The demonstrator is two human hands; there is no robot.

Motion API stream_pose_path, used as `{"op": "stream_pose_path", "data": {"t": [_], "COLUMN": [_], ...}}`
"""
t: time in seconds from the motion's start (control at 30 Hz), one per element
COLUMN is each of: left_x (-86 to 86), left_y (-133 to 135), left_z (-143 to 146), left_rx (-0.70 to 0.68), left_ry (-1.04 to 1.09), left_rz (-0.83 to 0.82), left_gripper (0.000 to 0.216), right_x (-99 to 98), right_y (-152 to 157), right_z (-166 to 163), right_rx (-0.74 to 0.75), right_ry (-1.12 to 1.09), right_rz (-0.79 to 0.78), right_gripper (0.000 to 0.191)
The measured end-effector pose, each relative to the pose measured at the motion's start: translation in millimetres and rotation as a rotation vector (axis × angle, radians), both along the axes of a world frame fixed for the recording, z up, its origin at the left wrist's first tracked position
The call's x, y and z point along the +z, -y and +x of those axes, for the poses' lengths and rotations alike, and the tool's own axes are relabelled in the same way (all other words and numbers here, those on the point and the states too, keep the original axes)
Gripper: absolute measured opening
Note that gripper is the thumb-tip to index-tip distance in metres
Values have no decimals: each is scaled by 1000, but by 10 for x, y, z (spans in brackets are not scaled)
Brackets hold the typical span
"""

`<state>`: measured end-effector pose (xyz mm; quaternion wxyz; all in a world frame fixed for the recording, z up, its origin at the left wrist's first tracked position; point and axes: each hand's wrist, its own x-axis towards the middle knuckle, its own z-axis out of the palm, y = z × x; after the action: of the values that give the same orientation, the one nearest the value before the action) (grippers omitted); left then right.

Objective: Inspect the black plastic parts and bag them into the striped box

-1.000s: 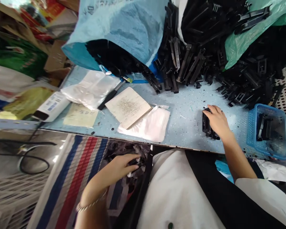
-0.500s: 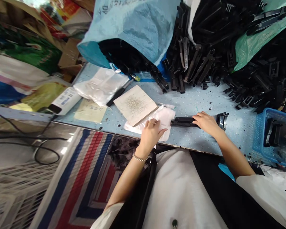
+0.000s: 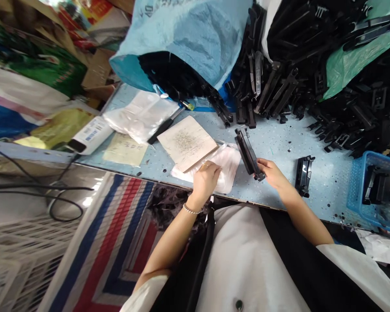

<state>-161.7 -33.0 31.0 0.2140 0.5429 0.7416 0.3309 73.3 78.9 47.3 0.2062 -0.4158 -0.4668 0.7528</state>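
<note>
My right hand (image 3: 271,173) grips the lower end of a long black plastic part (image 3: 248,151), tilted with its far end up and to the left. My left hand (image 3: 205,180) is closed in a pinch over a stack of thin clear plastic bags (image 3: 229,167), its fingertips at a bag. A square pale board (image 3: 187,143) with small specks in its middle lies partly on those bags, just beyond my left hand. To the right of my right hand, a second black part (image 3: 304,175) rests on the speckled blue tabletop (image 3: 279,145).
A large blue bag (image 3: 188,39) spills black parts at the back, beside a big heap of black parts (image 3: 279,86). A blue basket (image 3: 355,190) stands right. More clear bags (image 3: 139,115), a yellow note (image 3: 125,149) and a white labelled device (image 3: 92,134) lie left.
My right hand has turned the black part from lying sideways to a steep tilt, its near end now towards me. The fingers of my left hand have drawn together over the bags.
</note>
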Motion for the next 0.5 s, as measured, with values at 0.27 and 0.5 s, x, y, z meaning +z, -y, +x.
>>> {"op": "stream_pose_path", "data": {"t": [0.27,0.5], "left_x": [-41,40], "left_y": [-101,-93], "left_z": [-289,-170], "left_rx": [85,129], "left_ry": [508,495], "left_rz": [-191,-105], "left_gripper": [17,18], "right_x": [4,-92], "right_y": [146,160], "right_z": [-235,-743], "right_rx": [-18,-67], "right_ry": [-345,-608], "right_rz": [-279,-370], "right_gripper": [28,19]}}
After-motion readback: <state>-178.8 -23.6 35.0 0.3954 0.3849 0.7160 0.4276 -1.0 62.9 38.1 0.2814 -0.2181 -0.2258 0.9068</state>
